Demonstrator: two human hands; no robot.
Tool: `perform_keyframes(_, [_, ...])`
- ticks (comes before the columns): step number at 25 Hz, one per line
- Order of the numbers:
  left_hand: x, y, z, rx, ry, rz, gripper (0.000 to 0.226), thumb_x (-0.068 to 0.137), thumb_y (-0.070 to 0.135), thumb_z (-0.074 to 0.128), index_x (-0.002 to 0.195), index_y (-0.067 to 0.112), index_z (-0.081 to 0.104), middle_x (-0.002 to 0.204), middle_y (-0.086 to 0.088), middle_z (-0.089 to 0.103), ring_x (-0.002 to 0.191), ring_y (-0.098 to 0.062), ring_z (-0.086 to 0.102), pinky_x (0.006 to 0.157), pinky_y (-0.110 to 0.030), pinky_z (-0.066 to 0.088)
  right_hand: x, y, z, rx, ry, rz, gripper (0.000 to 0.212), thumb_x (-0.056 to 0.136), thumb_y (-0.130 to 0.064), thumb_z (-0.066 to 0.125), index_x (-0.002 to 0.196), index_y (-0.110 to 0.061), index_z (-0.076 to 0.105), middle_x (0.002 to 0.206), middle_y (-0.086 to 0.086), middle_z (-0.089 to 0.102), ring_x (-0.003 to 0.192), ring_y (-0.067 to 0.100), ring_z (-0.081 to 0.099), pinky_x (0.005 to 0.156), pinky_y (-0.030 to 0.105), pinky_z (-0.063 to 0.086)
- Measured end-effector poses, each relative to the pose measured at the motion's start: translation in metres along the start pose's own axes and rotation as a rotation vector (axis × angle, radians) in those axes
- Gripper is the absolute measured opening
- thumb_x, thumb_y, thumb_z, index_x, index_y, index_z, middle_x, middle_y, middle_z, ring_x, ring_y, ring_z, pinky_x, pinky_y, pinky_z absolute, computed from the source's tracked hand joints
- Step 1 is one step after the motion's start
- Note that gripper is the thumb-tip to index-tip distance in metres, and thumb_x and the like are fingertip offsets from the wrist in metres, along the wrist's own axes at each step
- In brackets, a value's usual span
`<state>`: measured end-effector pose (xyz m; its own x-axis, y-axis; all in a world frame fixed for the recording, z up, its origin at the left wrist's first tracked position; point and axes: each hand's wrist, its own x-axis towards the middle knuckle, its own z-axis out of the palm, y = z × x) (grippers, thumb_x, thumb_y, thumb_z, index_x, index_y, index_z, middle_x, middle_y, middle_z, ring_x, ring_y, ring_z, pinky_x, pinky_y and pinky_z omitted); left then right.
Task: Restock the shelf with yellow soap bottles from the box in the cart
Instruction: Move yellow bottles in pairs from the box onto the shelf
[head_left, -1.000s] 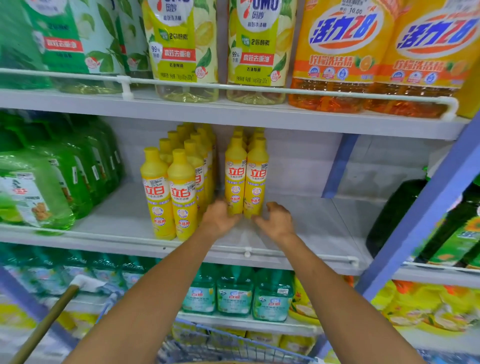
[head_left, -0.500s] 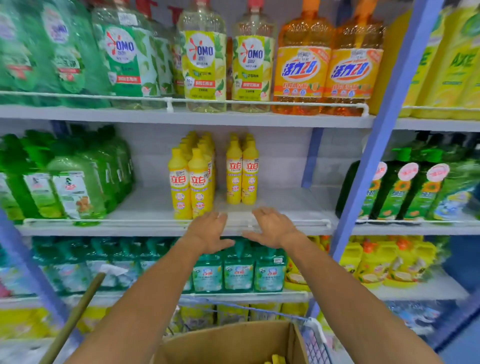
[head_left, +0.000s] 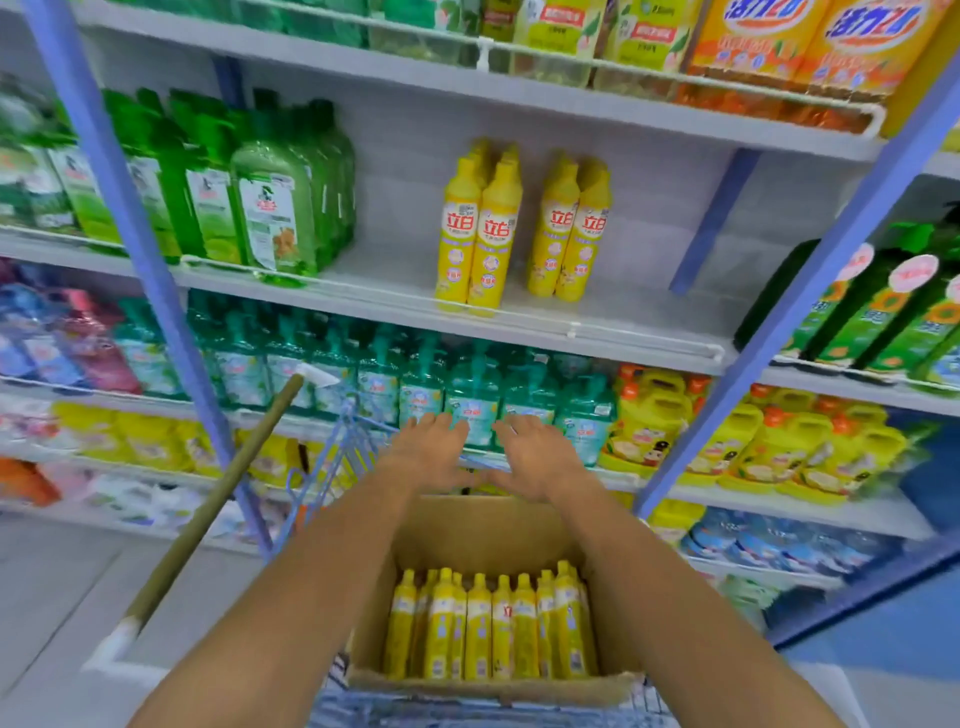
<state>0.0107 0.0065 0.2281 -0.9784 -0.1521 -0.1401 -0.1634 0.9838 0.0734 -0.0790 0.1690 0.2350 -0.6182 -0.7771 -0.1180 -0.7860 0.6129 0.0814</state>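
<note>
My empty left hand (head_left: 431, 452) and right hand (head_left: 537, 457), fingers (head_left: 444, 425) spread, hover over the cardboard box (head_left: 467, 535); I judge it best to grip the yellow soap bottles (head_left: 493, 629) by their necks.

The box (head_left: 488, 530) sits in the cart (head_left: 332, 452), in front of the shelf (head_left: 623, 338). Packed bottles (head_left: 493, 623) stand upright against the box's near wall. On the shelf, the left pair of soap bottles (head_left: 478, 234) stands at the front edge. The right pair (head_left: 569, 234) is just beside it, set slightly back, and more bottles are lined up behind each. Bigger bottles (head_left: 275, 218) fill the shelf's left end. The left hand (head_left: 431, 452) and right hand (head_left: 535, 452) hang side by side over the box's far wall. A pole (head_left: 208, 514) leans left of the cart.
</note>
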Motion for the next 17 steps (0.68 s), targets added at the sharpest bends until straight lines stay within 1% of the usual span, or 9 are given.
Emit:
perform_keyframes(2, [-0.002, 0.003, 0.025, -0.007, -0.072, -0.010, 0.087, 0.088, 0.067, 0.053, 0.151, 0.012, 0.030, 0.149, -0.017, 0.040, 0.140, -0.036, 0.037, 0.114, -0.052, 0.034, -0.001, -0.003, 0.028, 0.023, -0.073, 0.005, 0.084, 0.092, -0.069, 0.048, 0.153, -0.013, 0.031, 0.156, 0.013, 0.034, 0.144, 0.034, 0.032, 0.113, 0.053, 0.037])
perform_keyframes(4, [-0.001, 0.004, 0.050, -0.022, -0.134, -0.041, 0.086, 0.087, 0.067, 0.055, 0.152, 0.016, 0.030, 0.151, -0.016, 0.039, 0.142, -0.035, 0.036, 0.116, -0.051, 0.031, 0.001, -0.002, 0.056, 0.073, -0.125, 0.007, 0.083, 0.091, -0.066, 0.052, 0.152, -0.013, 0.031, 0.153, 0.012, 0.037, 0.142, 0.034, 0.034, 0.110, 0.052, 0.040])
perform_keyframes(7, [0.004, 0.008, 0.090, -0.042, -0.202, -0.074, 0.085, 0.084, 0.067, 0.059, 0.149, 0.018, 0.035, 0.149, -0.013, 0.042, 0.141, -0.034, 0.037, 0.116, -0.048, 0.033, 0.001, 0.005, 0.101, 0.144, -0.202, 0.019, 0.079, 0.091, -0.061, 0.058, 0.149, -0.012, 0.037, 0.150, 0.011, 0.040, 0.140, 0.033, 0.036, 0.107, 0.050, 0.044])
perform_keyframes(11, [0.018, 0.014, 0.142, -0.037, -0.347, -0.147, 0.078, 0.088, 0.062, 0.057, 0.146, 0.013, 0.040, 0.151, -0.015, 0.040, 0.141, -0.035, 0.036, 0.116, -0.048, 0.026, 0.004, 0.018, 0.162, 0.210, -0.329, 0.037, 0.071, 0.092, -0.063, 0.053, 0.140, -0.010, 0.050, 0.149, 0.011, 0.042, 0.140, 0.034, 0.038, 0.105, 0.048, 0.045])
perform_keyframes(13, [0.025, 0.017, 0.176, -0.069, -0.400, -0.162, 0.075, 0.088, 0.061, 0.058, 0.145, 0.015, 0.039, 0.147, -0.015, 0.044, 0.138, -0.034, 0.039, 0.114, -0.046, 0.031, 0.007, 0.027, 0.199, 0.239, -0.373, 0.028, 0.069, 0.093, -0.062, 0.052, 0.141, -0.012, 0.047, 0.148, 0.010, 0.044, 0.137, 0.033, 0.039, 0.102, 0.047, 0.046])
perform_keyframes(15, [0.030, 0.017, 0.211, -0.114, -0.435, -0.195, 0.076, 0.087, 0.061, 0.059, 0.145, 0.017, 0.038, 0.145, -0.012, 0.045, 0.136, -0.033, 0.041, 0.110, -0.044, 0.037, 0.007, 0.035, 0.238, 0.272, -0.425, 0.050, 0.072, 0.093, -0.062, 0.052, 0.144, -0.014, 0.041, 0.146, 0.010, 0.043, 0.136, 0.032, 0.039, 0.101, 0.048, 0.047])
perform_keyframes(17, [0.034, 0.016, 0.249, -0.158, -0.503, -0.224, 0.080, 0.088, 0.059, 0.060, 0.150, 0.017, 0.033, 0.150, -0.012, 0.040, 0.139, -0.033, 0.039, 0.108, -0.045, 0.039, 0.002, 0.041, 0.277, 0.288, -0.507, 0.093, 0.071, 0.092, -0.062, 0.052, 0.144, -0.014, 0.042, 0.146, 0.010, 0.044, 0.136, 0.032, 0.039, 0.103, 0.048, 0.047])
